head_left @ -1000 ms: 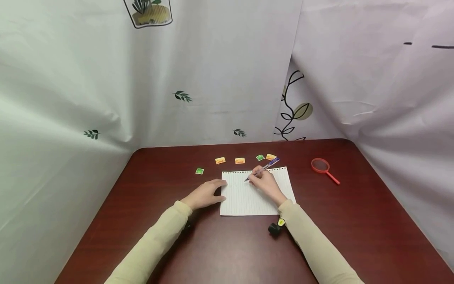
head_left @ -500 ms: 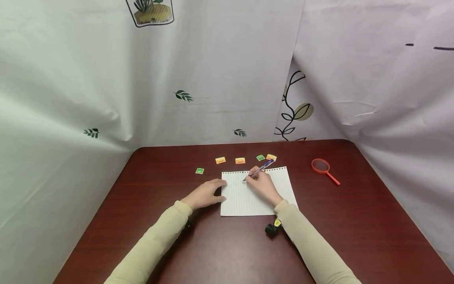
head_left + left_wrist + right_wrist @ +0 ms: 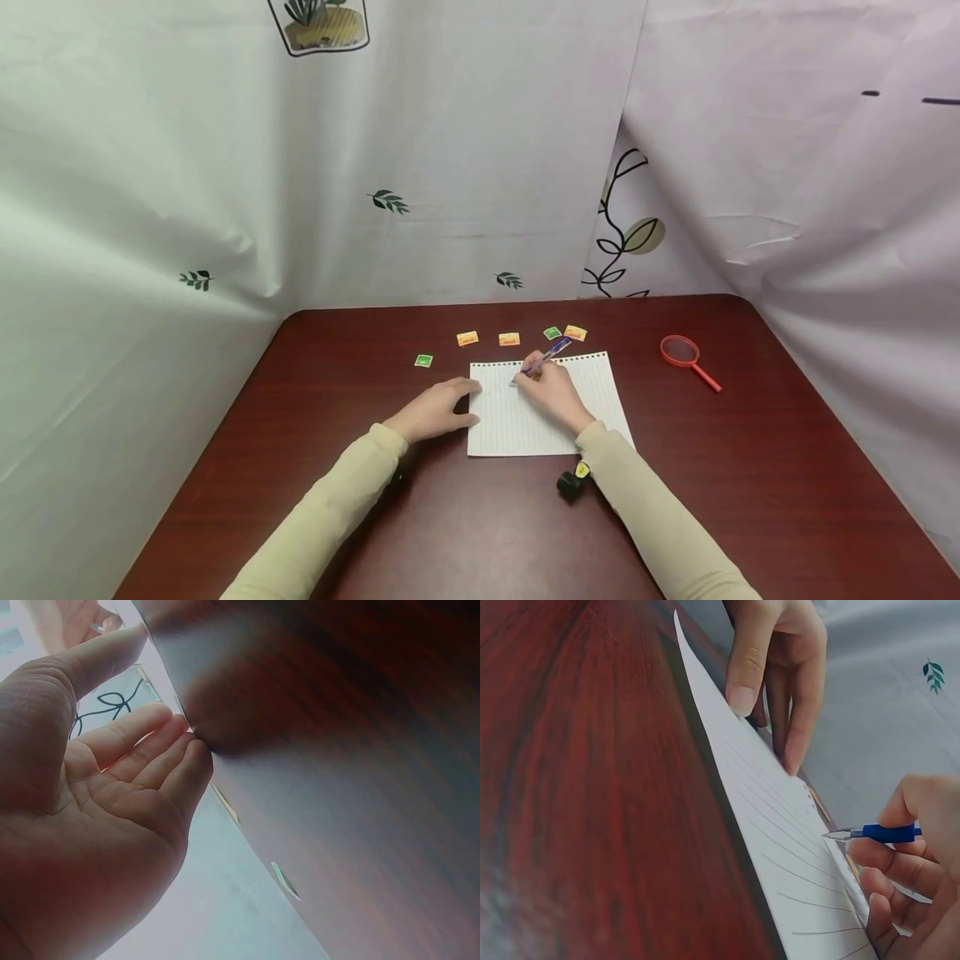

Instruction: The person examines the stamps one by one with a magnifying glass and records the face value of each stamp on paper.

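A sheet of lined paper (image 3: 495,429) with punched holes along its far edge lies on the table. My right hand (image 3: 555,394) pinches a blue pen (image 3: 557,347), its tip down at the upper left part of the sheet. The right wrist view shows the pen's blue grip (image 3: 889,833) between thumb and fingers, with the metal point at the paper. On the sheet's left edge rest the thumb and fingertips of my left hand (image 3: 431,411); its fingers are spread and only gently bent, as the left wrist view of the left hand (image 3: 112,802) shows too.
Behind the sheet lie small orange cards (image 3: 509,339) and a green card (image 3: 552,333); another green card (image 3: 423,361) is left of them. A red magnifying glass (image 3: 680,352) lies to the right. A white printed curtain (image 3: 465,167) hangs behind the table.
The right hand has shifted slightly left and toward me with the pen, whose tip has moved a little left across the paper. The left hand stays at the sheet's edge.
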{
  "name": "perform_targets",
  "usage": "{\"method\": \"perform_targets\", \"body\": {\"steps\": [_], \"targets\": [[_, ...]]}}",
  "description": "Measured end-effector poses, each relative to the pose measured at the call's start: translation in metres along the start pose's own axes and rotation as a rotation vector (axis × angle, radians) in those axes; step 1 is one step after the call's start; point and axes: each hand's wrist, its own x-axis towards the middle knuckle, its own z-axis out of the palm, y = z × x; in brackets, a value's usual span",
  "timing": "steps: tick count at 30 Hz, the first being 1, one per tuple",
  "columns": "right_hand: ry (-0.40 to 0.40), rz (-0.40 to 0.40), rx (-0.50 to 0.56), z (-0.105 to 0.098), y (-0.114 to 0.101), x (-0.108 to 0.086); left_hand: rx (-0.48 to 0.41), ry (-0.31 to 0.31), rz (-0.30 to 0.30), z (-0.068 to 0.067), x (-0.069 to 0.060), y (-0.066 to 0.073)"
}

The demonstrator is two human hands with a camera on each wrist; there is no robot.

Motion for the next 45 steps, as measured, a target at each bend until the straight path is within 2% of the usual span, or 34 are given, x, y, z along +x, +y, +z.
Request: {"method": "perform_targets", "body": {"steps": [10,19,45], "targets": [[-0.027,-0.004,-0.034,-0.0016,0.0004,0.0004,-0.003,0.008,0.017,0.0003,0.0003,-0.0014],[-0.011,-0.002,-0.028,-0.0017,0.0027,0.0002,0.000,0.004,0.006,-0.0002,-0.0010,0.0009],[0.023,0.016,-0.015,-0.0033,0.0084,0.0023,0.005,0.008,0.028,0.0010,-0.0001,-0.0022]]}}
